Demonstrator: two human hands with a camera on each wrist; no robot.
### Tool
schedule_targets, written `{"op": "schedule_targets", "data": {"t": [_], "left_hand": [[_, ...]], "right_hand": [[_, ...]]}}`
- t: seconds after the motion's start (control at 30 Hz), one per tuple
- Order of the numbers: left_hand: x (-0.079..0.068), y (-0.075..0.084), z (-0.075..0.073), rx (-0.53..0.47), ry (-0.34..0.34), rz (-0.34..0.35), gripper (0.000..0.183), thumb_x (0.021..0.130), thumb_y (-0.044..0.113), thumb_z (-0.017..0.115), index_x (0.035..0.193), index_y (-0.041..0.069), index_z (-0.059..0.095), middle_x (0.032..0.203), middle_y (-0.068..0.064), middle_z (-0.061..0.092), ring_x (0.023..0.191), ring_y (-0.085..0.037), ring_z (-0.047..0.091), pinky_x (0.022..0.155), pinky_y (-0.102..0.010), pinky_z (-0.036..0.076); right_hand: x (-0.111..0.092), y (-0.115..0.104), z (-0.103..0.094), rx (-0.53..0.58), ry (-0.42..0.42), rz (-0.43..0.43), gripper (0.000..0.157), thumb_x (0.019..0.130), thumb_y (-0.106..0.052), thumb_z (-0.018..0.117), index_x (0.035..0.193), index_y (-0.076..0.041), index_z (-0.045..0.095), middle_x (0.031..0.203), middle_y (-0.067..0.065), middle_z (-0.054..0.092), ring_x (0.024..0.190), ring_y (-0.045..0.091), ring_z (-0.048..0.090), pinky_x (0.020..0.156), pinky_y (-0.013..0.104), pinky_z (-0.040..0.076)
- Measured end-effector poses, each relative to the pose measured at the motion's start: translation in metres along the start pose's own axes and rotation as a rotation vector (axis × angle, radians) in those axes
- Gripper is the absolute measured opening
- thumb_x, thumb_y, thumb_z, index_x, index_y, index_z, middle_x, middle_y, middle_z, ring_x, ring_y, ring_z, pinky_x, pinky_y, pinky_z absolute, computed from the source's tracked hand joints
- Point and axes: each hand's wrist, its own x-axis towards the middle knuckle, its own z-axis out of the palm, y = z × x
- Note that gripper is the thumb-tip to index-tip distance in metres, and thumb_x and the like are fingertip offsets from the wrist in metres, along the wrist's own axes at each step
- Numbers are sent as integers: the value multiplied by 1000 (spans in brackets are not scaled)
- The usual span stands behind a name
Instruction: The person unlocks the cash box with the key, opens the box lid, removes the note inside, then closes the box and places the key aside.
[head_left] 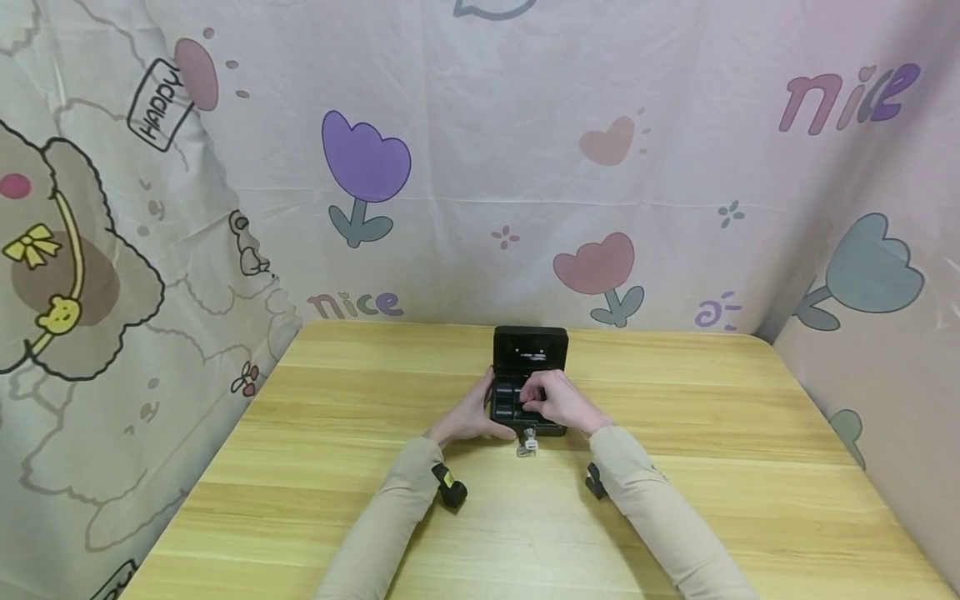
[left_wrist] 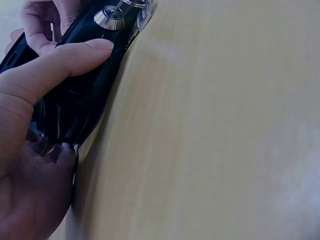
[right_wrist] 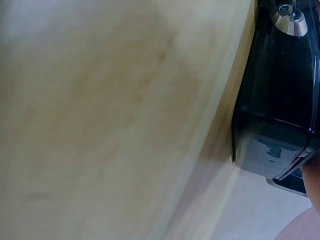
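A small black cash box (right_wrist: 280, 85) stands on the table, its lid (head_left: 510, 343) raised at the back. Inside it a black tray (head_left: 504, 397) is split into compartments. A key sits in the silver lock (left_wrist: 109, 19) on the front, and a bunch of keys (head_left: 528, 443) hangs there. My left hand (head_left: 471, 413) grips the box's left side, with the thumb (left_wrist: 75, 57) across the front and the other fingers around the side. My right hand (head_left: 562, 400) reaches over the tray with curled fingers; I cannot tell whether it pinches something small.
The light wooden table (head_left: 360, 383) spreads around the box on all sides. Close behind its far edge hangs a patterned cloth (head_left: 465, 167). Black camera mounts (head_left: 452, 492) are strapped at both wrists, over beige sleeves (head_left: 386, 517).
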Motion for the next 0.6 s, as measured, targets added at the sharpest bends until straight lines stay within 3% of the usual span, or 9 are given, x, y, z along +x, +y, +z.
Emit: {"op": "schedule_targets", "data": {"t": [0.1,0.2,0.27,0.33,0.43,0.6], "left_hand": [[-1,2,-1,17,3,12,116,68,8,91,159,15,19,155,-13,44,135,-27,44,90,-35,54],[-2,2,-1,11,6,9,115,68,8,91,159,14,20,153,-14,44,134,-29,45,91,-34,53],[-2,2,0,2,6,-3,116,69,8,91,159,15,19,153,-15,43,130,-30,47,78,-35,58],[-3,3,0,-3,4,-12,116,69,8,91,159,15,18,153,-15,42,129,-31,47,74,-34,59],[-2,2,0,2,5,-9,117,68,9,91,159,16,18,152,-14,43,129,-30,47,84,-31,54],[-1,2,-1,1,-3,8,113,68,6,91,157,17,22,147,-13,47,126,-29,49,86,-36,54]], "right_hand": [[0,0,0,4,11,-1,9,81,1,79,82,-6,73,75,1,67,68,3,54,61,16,47],[-1,-1,0,26,20,0,9,81,1,79,82,-6,73,76,2,67,68,3,54,61,16,48],[-1,-2,-1,44,25,2,9,81,2,79,82,-5,73,76,3,68,68,4,55,61,16,48],[-2,-3,-2,59,29,5,9,81,3,79,82,-4,74,77,4,68,69,4,55,61,16,49],[-2,-4,-3,63,34,2,8,81,3,78,83,-3,74,78,4,69,69,4,55,61,16,49],[-2,-8,-8,60,41,-13,8,81,4,78,83,-3,74,77,5,69,69,4,55,62,17,49]]}}
